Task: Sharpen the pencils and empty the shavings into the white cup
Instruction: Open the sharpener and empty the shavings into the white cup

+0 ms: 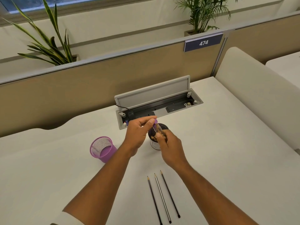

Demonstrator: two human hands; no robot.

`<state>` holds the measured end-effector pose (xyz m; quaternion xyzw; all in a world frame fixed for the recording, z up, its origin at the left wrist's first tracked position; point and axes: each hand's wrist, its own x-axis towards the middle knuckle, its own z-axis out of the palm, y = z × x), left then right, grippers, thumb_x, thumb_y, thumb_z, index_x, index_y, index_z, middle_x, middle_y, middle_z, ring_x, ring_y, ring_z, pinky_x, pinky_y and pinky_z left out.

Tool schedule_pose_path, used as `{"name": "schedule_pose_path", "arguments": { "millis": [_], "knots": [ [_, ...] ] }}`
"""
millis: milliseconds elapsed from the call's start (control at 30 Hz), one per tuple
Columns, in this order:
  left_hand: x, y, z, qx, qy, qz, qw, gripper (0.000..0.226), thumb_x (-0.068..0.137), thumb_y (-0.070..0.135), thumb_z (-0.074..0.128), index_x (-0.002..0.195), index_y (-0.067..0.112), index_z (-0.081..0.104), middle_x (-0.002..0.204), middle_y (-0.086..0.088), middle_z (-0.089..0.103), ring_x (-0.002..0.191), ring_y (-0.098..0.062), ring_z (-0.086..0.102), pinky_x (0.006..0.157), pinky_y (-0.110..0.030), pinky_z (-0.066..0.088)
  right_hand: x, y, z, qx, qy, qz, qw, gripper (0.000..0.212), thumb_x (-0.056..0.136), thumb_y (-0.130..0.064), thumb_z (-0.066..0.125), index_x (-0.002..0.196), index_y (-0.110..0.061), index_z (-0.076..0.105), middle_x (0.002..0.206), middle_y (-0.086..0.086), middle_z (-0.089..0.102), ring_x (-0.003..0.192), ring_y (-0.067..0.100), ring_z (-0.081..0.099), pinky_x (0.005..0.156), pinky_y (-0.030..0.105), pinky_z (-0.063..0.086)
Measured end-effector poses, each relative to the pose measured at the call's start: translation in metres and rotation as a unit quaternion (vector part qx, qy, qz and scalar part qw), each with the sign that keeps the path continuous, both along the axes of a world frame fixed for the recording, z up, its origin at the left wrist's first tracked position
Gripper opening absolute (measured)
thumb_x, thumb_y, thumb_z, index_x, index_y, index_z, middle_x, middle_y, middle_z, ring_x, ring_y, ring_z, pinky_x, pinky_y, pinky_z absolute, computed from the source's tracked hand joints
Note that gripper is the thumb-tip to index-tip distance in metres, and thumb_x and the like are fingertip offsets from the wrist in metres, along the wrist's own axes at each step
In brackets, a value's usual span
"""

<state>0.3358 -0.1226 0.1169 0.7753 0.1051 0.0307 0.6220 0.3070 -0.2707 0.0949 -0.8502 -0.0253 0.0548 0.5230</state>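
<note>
Both hands were over the white cup [153,145], which stood upright mid-counter, just in front of the cable tray [177,106]. The cup's outside was white and its inside looked dark. The left hand [139,133] pinched the purple end of the sharpener [156,127] between thumb and forefinger, the other fingers loosely curled. The right hand [170,148] gripped the lower end of the sharpener's clear barrel, fingers curled round it. The sharpener was tilted above the cup mouth, purple end up and away from the person. Brown shavings [153,136] showed at the barrel's lower end by the right fingertips; I couldn't tell whether they were inside the barrel or already in the cup. I also couldn't tell whether the purple end was seated or pulled off. Three pencils [162,198] lay side by side on the counter [227,151] near the person, roughly parallel and not touching, tips pointing away; all three tips looked sharpened. They were well apart from the cup and neither hand touched them. A purple mesh holder [103,150] stood left of the cup, near the left wrist but clear of it. The tray lid [152,93] was flipped up, with a black cord running in at its left end. A beige partition [81,85] behind carried a blue sign [203,42] reading 474. There were plants [48,44] beyond the partition, left and right.
</note>
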Motion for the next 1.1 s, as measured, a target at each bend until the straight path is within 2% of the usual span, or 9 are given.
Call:
{"name": "schedule_pose_path", "arguments": {
  "millis": [133, 267, 433, 533, 600, 800, 933, 1100],
  "knots": [
    [0.002, -0.002, -0.007, -0.009, -0.005, 0.013, 1.0, 0.02, 0.105, 0.031, 0.064, 0.118, 0.032, 0.079, 0.115, 0.01, 0.079, 0.11, -0.008, 0.072, 0.092, -0.025, 0.057, 0.001, -0.004, -0.002, -0.011, -0.003, -0.004, 1.0, 0.029, 0.106, -0.036, 0.048, 0.119, -0.015, 0.063, 0.111, 0.005, 0.071, 0.094, 0.013, 0.064, 0.07, 0.01, 0.046],
    [0.003, -0.003, -0.01, -0.01, -0.008, 0.02, 1.0, 0.022, 0.106, 0.031, 0.064, 0.122, 0.028, 0.079, 0.119, 0.006, 0.08, 0.113, -0.013, 0.072, 0.095, -0.029, 0.057, 0.001, -0.008, -0.003, -0.017, -0.009, -0.011, 1.0, 0.026, 0.106, -0.036, 0.049, 0.117, -0.017, 0.064, 0.106, -0.001, 0.069, 0.091, 0.011, 0.063, 0.065, 0.008, 0.044],
    [0.005, -0.002, -0.013, 0.01, -0.014, 0.026, 1.0, 0.022, 0.106, 0.028, 0.064, 0.123, 0.029, 0.078, 0.12, 0.008, 0.078, 0.113, -0.009, 0.07, 0.092, -0.02, 0.055, 0.001, -0.012, -0.005, -0.025, -0.015, -0.033, 0.999, 0.025, 0.105, -0.037, 0.052, 0.114, -0.017, 0.065, 0.099, -0.003, 0.068, 0.082, 0.008, 0.062, 0.061, 0.007, 0.041],
    [0.006, 0.001, -0.017, 0.03, -0.018, 0.024, 0.999, 0.025, 0.106, 0.027, 0.064, 0.126, 0.024, 0.078, 0.125, 0.004, 0.077, 0.117, -0.012, 0.067, 0.078, -0.004, 0.052, 0.001, -0.015, -0.004, -0.036, -0.018, -0.037, 0.998, 0.026, 0.104, -0.037, 0.054, 0.115, -0.016, 0.065, 0.099, -0.003, 0.068, 0.085, 0.011, 0.064, 0.063, 0.011, 0.045],
    [0.006, 0.001, -0.018, 0.043, -0.02, 0.019, 0.999, 0.026, 0.107, 0.025, 0.063, 0.128, 0.021, 0.077, 0.125, 0.004, 0.076, 0.115, -0.011, 0.066, 0.074, 0.001, 0.05, 0.001, -0.016, -0.003, -0.049, -0.025, -0.042, 0.998, 0.028, 0.103, -0.038, 0.054, 0.116, -0.016, 0.066, 0.099, -0.003, 0.068, 0.085, 0.012, 0.065, 0.064, 0.013, 0.048],
    [0.002, -0.006, -0.018, 0.042, -0.031, 0.002, 0.999, 0.025, 0.106, 0.021, 0.065, 0.128, 0.019, 0.077, 0.118, 0.005, 0.076, 0.104, -0.001, 0.068, 0.078, 0.0, 0.05, 0.006, -0.014, -0.002, -0.085, -0.041, -0.04, 0.995, 0.029, 0.103, -0.039, 0.053, 0.117, -0.017, 0.067, 0.101, -0.001, 0.071, 0.084, 0.012, 0.065, 0.064, 0.013, 0.049],
    [0.001, -0.004, -0.015, 0.042, -0.035, 0.006, 0.998, 0.026, 0.106, 0.023, 0.063, 0.129, 0.02, 0.076, 0.126, 0.0, 0.076, 0.111, -0.011, 0.068, 0.083, -0.007, 0.056, 0.008, -0.016, -0.003, -0.073, -0.04, -0.058, 0.995, 0.032, 0.104, -0.04, 0.051, 0.121, -0.017, 0.065, 0.102, -0.001, 0.07, 0.089, 0.014, 0.067, 0.064, 0.012, 0.05],
    [-0.001, -0.007, -0.018, 0.044, -0.038, -0.01, 0.998, 0.026, 0.107, 0.018, 0.063, 0.13, 0.018, 0.075, 0.121, 0.003, 0.076, 0.106, -0.001, 0.069, 0.082, -0.002, 0.051, 0.007, -0.013, -0.006, -0.073, -0.03, -0.034, 0.996, 0.03, 0.104, -0.041, 0.052, 0.116, -0.018, 0.067, 0.097, -0.004, 0.068, 0.083, 0.011, 0.065, 0.065, 0.012, 0.049]
  ]
}}
